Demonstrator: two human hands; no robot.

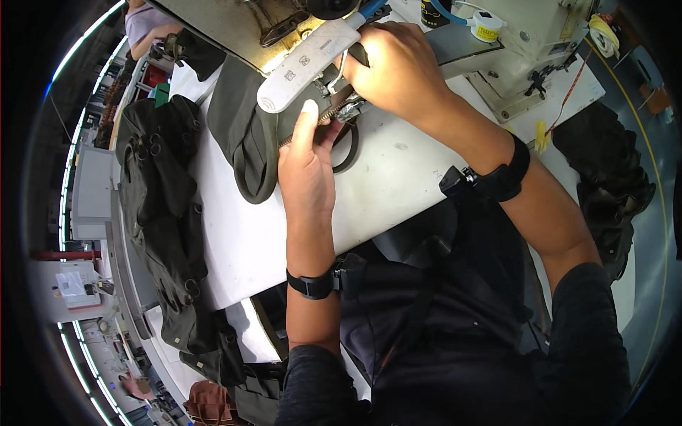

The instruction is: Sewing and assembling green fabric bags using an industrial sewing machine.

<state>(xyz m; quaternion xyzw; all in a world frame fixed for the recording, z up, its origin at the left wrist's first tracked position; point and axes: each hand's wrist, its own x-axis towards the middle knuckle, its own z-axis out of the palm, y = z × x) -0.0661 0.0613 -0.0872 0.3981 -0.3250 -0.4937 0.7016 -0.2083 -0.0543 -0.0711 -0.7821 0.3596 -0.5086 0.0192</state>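
Note:
A dark olive fabric bag piece (241, 131) lies under the head of a sewing machine (305, 67), with a zipper (331, 111) along its edge. My left hand (307, 167) pinches this edge between thumb and fingers, just in front of the presser foot (346, 110). Beyond it, my right hand (401, 67) is closed beside the needle area, its fingers curled. What those fingers hold is hidden behind the hand and the machine head. A dark strap loop (348, 157) hangs from the work onto the white table (387, 184).
More dark olive bag pieces (153, 192) with metal rings hang along the table's left side. Another dark pile (607, 170) lies at the right. The machine's pillar (522, 71) stands right of my hand. A person (145, 28) is at the far left.

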